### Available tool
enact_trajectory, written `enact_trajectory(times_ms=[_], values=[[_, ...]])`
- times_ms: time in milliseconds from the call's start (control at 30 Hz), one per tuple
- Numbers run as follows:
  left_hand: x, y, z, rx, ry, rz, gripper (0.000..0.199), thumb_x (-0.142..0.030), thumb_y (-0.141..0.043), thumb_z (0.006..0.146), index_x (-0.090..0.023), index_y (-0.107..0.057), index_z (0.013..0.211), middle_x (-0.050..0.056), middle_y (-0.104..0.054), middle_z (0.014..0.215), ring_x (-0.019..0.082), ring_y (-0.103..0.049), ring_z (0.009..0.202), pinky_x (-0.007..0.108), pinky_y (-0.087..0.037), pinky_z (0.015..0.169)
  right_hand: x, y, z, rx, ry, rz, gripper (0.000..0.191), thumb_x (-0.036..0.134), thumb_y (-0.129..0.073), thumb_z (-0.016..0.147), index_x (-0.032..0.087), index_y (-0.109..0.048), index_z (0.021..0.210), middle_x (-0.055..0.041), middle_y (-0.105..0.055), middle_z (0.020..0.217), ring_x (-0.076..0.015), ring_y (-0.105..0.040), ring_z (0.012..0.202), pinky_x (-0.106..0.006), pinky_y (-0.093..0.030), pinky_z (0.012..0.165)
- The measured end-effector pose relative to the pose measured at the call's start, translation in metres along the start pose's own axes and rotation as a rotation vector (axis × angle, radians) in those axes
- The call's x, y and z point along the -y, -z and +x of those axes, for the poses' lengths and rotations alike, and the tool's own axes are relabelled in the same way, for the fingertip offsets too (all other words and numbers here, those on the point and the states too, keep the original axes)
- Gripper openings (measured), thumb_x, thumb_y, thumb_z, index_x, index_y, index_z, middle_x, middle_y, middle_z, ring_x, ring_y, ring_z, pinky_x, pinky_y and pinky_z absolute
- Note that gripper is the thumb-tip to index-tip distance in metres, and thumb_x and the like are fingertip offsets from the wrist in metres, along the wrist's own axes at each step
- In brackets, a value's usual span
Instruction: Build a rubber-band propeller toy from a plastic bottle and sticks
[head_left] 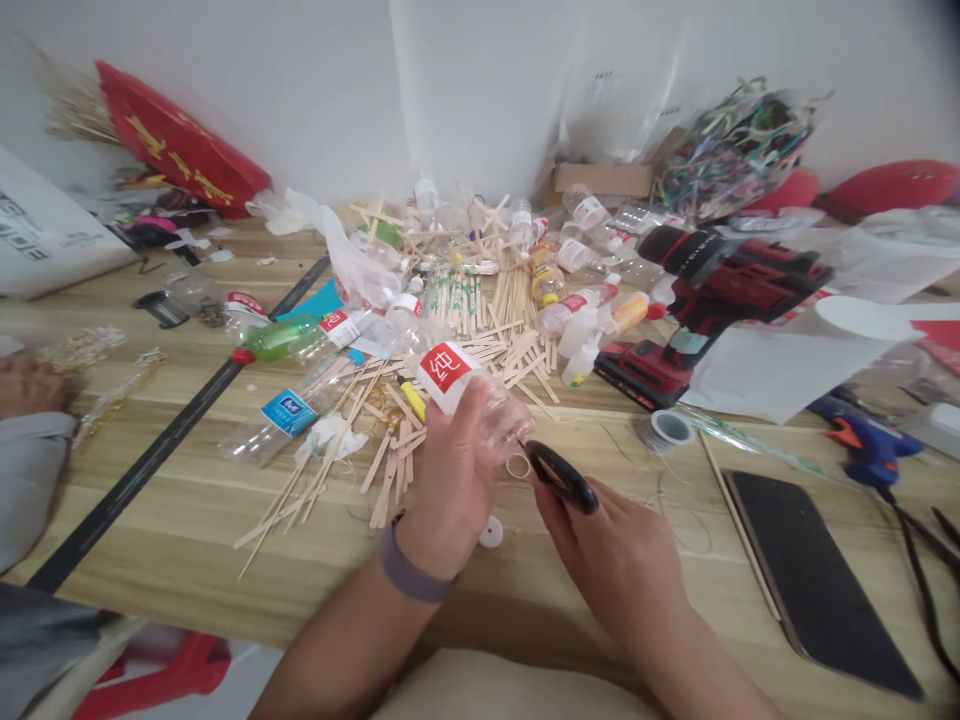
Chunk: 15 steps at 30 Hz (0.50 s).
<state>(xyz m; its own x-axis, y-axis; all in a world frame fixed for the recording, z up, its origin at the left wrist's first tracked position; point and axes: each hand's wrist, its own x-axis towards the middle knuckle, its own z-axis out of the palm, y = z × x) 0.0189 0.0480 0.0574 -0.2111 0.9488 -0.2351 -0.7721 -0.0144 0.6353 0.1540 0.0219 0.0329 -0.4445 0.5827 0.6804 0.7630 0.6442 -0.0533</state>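
Note:
My left hand (457, 470) is wrapped round a clear plastic bottle (506, 415) with a red and white label, tilted with its base toward my right hand. In my right hand (622, 540) is a black-handled tool (562, 478), its tip touching the bottle near the base; the tip is too small to make out. A thin pale ring (517, 466) shows just below the contact point. On the table beneath lies a small white disc (490, 532), close to my left wrist. Wooden sticks (401, 460) are spread left of the bottle.
A red and black drill (705, 300) stands at the right, near a dark phone (817, 580) and a blue glue gun (874, 440). Bottles and sticks crowd the back. A green bottle (281, 338) lies left, by a black strip (150, 470). Another person's hand (30, 388) rests far left.

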Motion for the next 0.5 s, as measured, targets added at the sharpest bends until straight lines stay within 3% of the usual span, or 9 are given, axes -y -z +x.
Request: enact_trajectory(times_ms=[167, 333, 500], values=[[-0.002, 0.002, 0.002, -0.005, -0.053, 0.016, 0.040, -0.034, -0.083, 0.073, -0.024, -0.055, 0.100, -0.004, -0.062, 0.085, 0.012, -0.063, 0.068, 0.028, -0.054, 0.065, -0.003, -0.006, -0.004, 0.055, -0.030, -0.016, 0.034, 0.020, -0.037, 0.103, 0.015, -0.070, 0.093, -0.0048, -0.071, 0.064, -0.0145, -0.063, 0.049, -0.025, -0.037, 0.046], [-0.001, -0.002, 0.000, -0.071, -0.029, 0.016, 0.044, -0.028, -0.082, 0.072, -0.024, -0.053, 0.105, -0.003, -0.064, 0.090, 0.014, -0.065, 0.072, 0.027, -0.052, 0.066, -0.001, -0.015, -0.002, 0.177, -0.357, 0.402, 0.042, 0.038, -0.042, 0.100, 0.019, -0.071, 0.076, -0.0046, -0.069, 0.056, -0.0181, -0.064, 0.045, -0.025, -0.039, 0.043], [0.002, -0.003, 0.000, -0.088, -0.033, 0.024, 0.047, -0.033, -0.083, 0.071, -0.023, -0.054, 0.107, 0.002, -0.067, 0.095, 0.019, -0.068, 0.083, 0.027, -0.050, 0.066, 0.005, -0.012, 0.004, 0.294, -0.521, 0.635, 0.047, 0.039, -0.045, 0.099, 0.020, -0.068, 0.063, -0.0002, -0.065, 0.049, -0.0128, -0.058, 0.038, -0.021, -0.040, 0.038]])
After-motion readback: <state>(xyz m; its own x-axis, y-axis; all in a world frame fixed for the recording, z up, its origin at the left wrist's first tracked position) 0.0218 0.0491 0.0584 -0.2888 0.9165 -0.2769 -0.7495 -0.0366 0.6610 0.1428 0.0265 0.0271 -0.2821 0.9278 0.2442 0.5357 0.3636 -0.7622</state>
